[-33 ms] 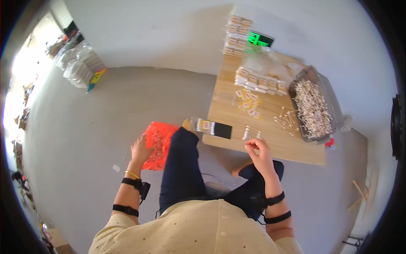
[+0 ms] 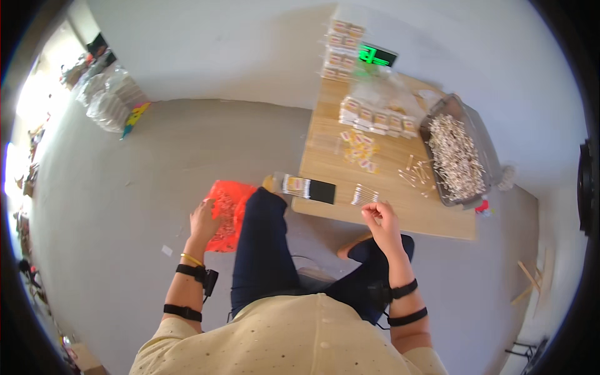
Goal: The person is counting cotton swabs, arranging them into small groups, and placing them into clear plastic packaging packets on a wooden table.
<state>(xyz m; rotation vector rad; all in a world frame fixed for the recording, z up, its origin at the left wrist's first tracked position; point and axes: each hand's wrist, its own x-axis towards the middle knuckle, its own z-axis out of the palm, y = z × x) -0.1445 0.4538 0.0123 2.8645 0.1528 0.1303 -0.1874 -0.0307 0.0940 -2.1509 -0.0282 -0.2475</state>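
My left hand (image 2: 204,223) reaches down to the left edge of a red plastic bag (image 2: 239,219), with thumb and fingers apart. Small pale bits lie in the bag. Over the table's front edge, my right hand (image 2: 383,224) holds thumb and forefinger together in a pinch; whatever is between them is too small to make out. Just beyond its fingertips lies a neat row of cotton swabs (image 2: 364,195). To the left of that row, a clear pack of swabs (image 2: 295,185) with a yellow label adjoins a black flat piece (image 2: 322,192) at the table's corner.
A grey bin (image 2: 470,203) heaped with cotton swabs stands at the table's right, loose swabs (image 2: 419,175) beside it. Farther back are scattered yellow labels (image 2: 360,150), a row of packs (image 2: 377,119), stacked packs (image 2: 342,51) and a green-lit display (image 2: 378,55).
The table and floor have shifted slightly leftward in the view. Both hands keep nearly the same pose and place.
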